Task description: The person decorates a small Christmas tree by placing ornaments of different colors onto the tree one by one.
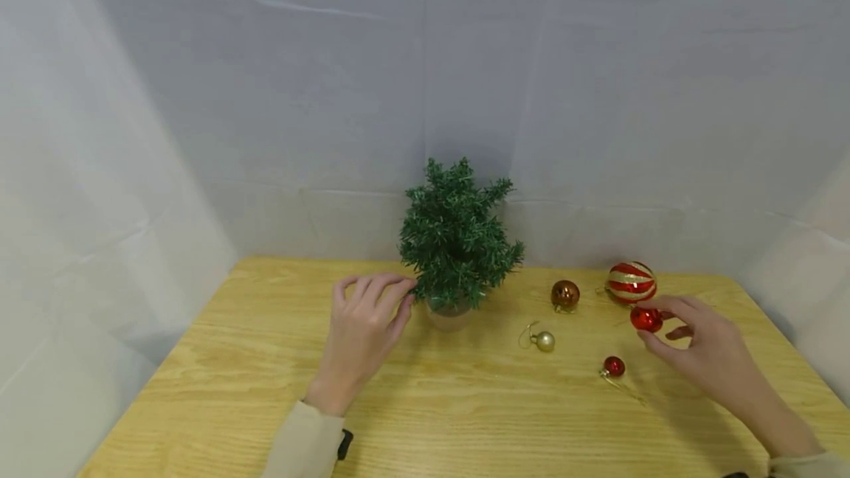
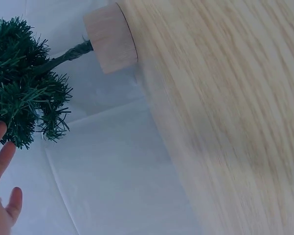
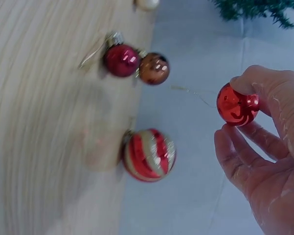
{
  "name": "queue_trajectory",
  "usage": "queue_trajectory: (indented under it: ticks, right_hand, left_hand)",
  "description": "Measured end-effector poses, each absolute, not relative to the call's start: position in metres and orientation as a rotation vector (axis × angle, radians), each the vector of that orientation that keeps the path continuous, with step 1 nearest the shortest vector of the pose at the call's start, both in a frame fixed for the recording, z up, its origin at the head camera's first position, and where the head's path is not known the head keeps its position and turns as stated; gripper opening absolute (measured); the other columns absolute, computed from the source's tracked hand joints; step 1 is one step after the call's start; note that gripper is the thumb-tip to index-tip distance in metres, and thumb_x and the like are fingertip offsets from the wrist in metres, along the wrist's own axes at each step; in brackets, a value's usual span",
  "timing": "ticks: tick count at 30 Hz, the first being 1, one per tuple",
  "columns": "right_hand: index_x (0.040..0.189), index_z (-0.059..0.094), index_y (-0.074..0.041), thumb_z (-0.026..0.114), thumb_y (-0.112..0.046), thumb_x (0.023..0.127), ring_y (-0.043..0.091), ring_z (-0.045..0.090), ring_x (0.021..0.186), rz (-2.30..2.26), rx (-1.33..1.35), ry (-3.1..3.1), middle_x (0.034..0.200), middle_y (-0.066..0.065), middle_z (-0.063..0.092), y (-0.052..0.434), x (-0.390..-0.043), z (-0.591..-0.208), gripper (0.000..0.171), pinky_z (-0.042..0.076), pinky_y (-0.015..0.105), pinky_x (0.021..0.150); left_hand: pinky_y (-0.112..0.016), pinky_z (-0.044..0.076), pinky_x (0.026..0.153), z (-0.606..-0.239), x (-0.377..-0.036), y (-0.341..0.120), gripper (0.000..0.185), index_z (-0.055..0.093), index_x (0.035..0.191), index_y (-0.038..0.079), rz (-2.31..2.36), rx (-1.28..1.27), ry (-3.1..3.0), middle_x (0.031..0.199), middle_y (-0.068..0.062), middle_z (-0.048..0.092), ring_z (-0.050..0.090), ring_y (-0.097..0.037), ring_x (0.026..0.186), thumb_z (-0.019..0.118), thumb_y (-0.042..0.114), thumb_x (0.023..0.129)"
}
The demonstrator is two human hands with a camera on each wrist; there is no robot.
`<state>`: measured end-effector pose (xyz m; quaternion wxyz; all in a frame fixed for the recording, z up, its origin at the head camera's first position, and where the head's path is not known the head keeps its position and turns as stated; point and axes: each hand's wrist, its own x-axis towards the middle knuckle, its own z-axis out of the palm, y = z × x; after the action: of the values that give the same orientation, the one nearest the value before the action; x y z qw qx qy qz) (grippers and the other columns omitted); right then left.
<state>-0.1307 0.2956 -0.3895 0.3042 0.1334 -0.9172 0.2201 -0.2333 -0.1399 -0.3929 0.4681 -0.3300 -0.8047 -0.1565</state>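
Observation:
A small green artificial Christmas tree (image 1: 458,234) stands in a round wooden base (image 2: 110,38) toward the back of the table. My left hand (image 1: 365,323) is at its lower left side, thumb and forefinger pinching a branch tip; in the left wrist view, fingertips overlap the needles (image 2: 27,100) while the pinch itself is cut off. My right hand (image 1: 704,341) holds a shiny red bauble (image 3: 237,104) between thumb and fingers, raised above the table on the right. A thin gold cord (image 3: 191,90) hangs from the bauble.
On the wooden table (image 1: 465,419), right of the tree, lie a striped red-and-gold bauble (image 1: 631,282), a brown bauble (image 1: 565,293), a small gold bauble (image 1: 544,341) and a small dark red bauble (image 1: 614,366). Pale cloth (image 1: 332,94) hangs behind and at both sides.

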Motion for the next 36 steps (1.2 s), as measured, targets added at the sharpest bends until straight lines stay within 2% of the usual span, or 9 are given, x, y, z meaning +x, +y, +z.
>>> queue_trajectory:
  ticks: [3, 8, 15, 26, 36]
  right_hand:
    - [0.112, 0.074, -0.012, 0.085, 0.007, 0.071, -0.024, 0.049, 0.097, 0.625, 0.376, -2.409, 0.107, 0.004, 0.069, 0.287, -0.13, -0.384, 0.046, 0.05, 0.005, 0.066]
    - [0.117, 0.074, -0.011, 0.083, 0.011, 0.071, -0.021, 0.053, 0.1, 0.697, 0.396, -2.374, 0.11, 0.003, 0.068, 0.276, -0.13, -0.377, 0.052, 0.05, 0.004, 0.069]
    - [0.118, 0.073, -0.011, 0.083, 0.014, 0.07, -0.018, 0.056, 0.101, 0.751, 0.409, -2.346, 0.112, -0.006, 0.067, 0.269, -0.127, -0.374, 0.055, 0.051, 0.005, 0.071]
    - [0.12, 0.073, -0.013, 0.083, 0.017, 0.069, -0.012, 0.061, 0.103, 0.808, 0.478, -2.314, 0.116, -0.011, 0.066, 0.255, -0.122, -0.366, 0.06, 0.053, 0.006, 0.075]
    - [0.116, 0.073, -0.007, 0.082, 0.019, 0.068, -0.009, 0.062, 0.105, 0.85, 0.567, -2.286, 0.115, 0.003, 0.069, 0.239, -0.123, -0.361, 0.056, 0.056, 0.011, 0.076]
  left_hand:
    - [-0.054, 0.049, 0.091, -0.394, -0.234, -0.139, 0.022, 0.077, 0.107, 0.013, -0.385, -0.792, -1.972, 0.105, -0.003, 0.075, 0.07, -0.024, 0.093, 0.082, 0.014, 0.085]
    - [-0.054, 0.049, 0.09, -0.393, -0.234, -0.139, 0.021, 0.077, 0.107, 0.013, -0.389, -0.769, -1.974, 0.105, -0.003, 0.076, 0.071, -0.025, 0.093, 0.081, 0.014, 0.086]
    - [-0.054, 0.049, 0.09, -0.394, -0.234, -0.139, 0.02, 0.077, 0.105, 0.013, -0.407, -0.775, -1.966, 0.103, -0.004, 0.076, 0.07, -0.025, 0.091, 0.081, 0.013, 0.086]
    - [-0.054, 0.048, 0.091, -0.395, -0.231, -0.139, 0.022, 0.077, 0.108, 0.013, -0.427, -0.775, -1.981, 0.105, -0.003, 0.076, 0.07, -0.024, 0.091, 0.08, 0.013, 0.086]
    - [-0.054, 0.049, 0.09, -0.394, -0.234, -0.136, 0.022, 0.078, 0.106, 0.012, -0.428, -0.792, -1.951, 0.102, -0.003, 0.077, 0.071, -0.024, 0.089, 0.081, 0.012, 0.085]
